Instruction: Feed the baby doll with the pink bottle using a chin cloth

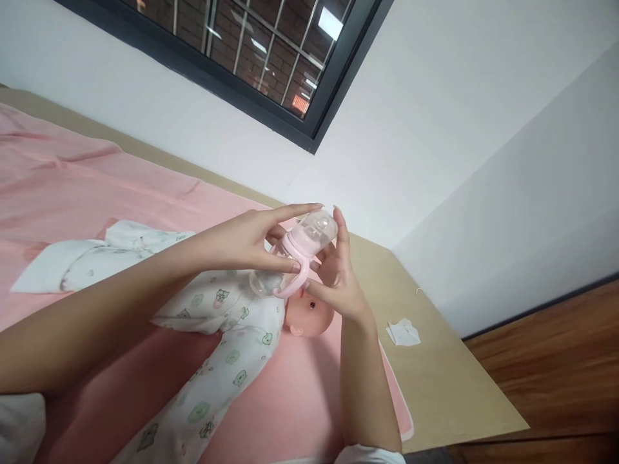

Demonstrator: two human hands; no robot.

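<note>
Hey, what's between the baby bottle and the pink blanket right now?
The doll: in the head view, it lies on the pink blanket, with the baby bottle held above it by the left hand and right hand.

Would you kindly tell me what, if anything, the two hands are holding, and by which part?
A baby bottle, held between the left hand and right hand, at its clear cap and pink handle.

Held aslant between the left hand [258, 237] and the right hand [342, 289], a clear baby bottle [300, 243] shows a pink collar and a curved pink handle [296, 282]. Its see-through domed cap [322, 225] sits on top, angled away to the right from here; the rounded clear base [264, 283] points back toward the left.
</note>
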